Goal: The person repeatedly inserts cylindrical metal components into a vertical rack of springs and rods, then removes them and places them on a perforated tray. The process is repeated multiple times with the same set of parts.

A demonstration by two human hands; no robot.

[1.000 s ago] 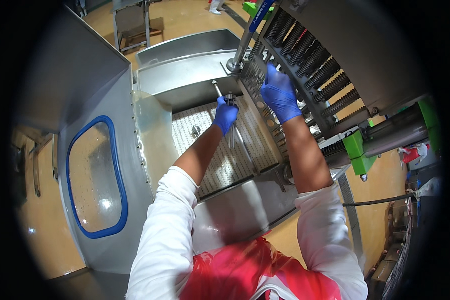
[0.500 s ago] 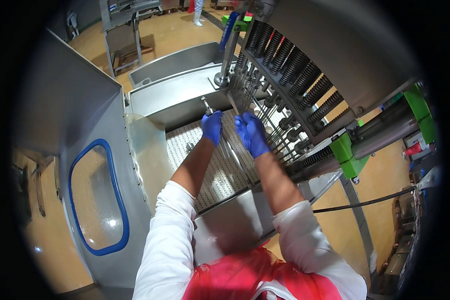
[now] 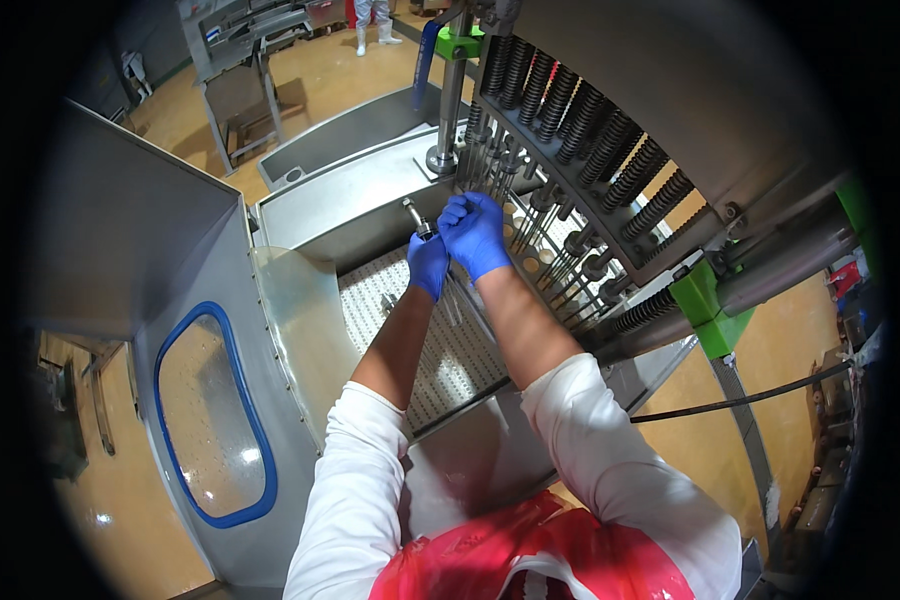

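Observation:
Both my hands wear blue gloves and reach into a stainless steel machine. My left hand (image 3: 428, 264) is closed around a short metal tool (image 3: 416, 218) whose tip points up and away. Just right of it, my right hand (image 3: 475, 233) grips thin metal rods (image 3: 543, 228) that hang from a raised head lined with black coil springs (image 3: 610, 140). The two hands almost touch. Below them lies a white perforated conveyor belt (image 3: 450, 350). My sleeves are white and a red apron (image 3: 530, 560) covers my chest.
An open steel door with a blue-rimmed window (image 3: 210, 420) stands at my left. A vertical steel post (image 3: 448, 100) rises behind the hands. Green brackets (image 3: 712, 310) and a black cable (image 3: 750, 400) sit at the right. A steel table (image 3: 240, 70) and another person's legs (image 3: 372, 25) are far back.
My right hand came down from the upper spring rack to the rods beside my left hand. The left hand stayed on the tool while the view tilted lower.

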